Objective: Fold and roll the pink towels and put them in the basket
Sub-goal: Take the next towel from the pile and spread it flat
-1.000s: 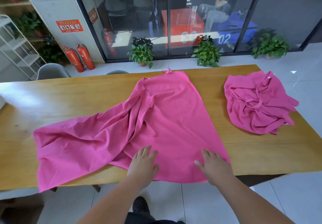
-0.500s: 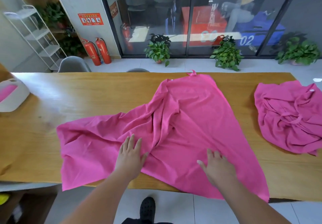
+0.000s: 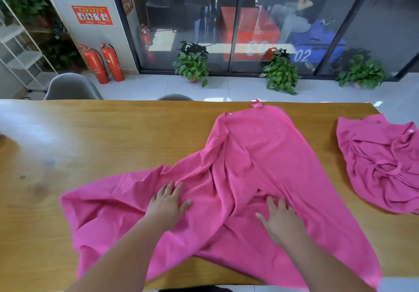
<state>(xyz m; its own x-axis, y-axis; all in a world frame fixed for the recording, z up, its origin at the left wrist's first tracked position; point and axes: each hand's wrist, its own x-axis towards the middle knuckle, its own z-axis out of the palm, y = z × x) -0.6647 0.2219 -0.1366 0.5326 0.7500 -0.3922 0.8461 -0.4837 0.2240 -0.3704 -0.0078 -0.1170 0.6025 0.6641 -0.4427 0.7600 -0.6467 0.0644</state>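
Observation:
A large pink towel lies spread and wrinkled across the wooden table, its near edge hanging over the front. My left hand presses flat on the towel's left part with straight fingers. My right hand lies flat on the towel's middle, fingers spread. A second pink towel sits crumpled in a heap at the table's right end. No basket is in view.
Bare wood stretches along the table's left half. A grey chair stands behind the far edge, with two red fire extinguishers and potted plants on the floor by the glass wall.
Both hands have slid forward over the towel, away from the table's near edge. The view has shifted, so the white basket seen at far left half a second ago is out of frame.

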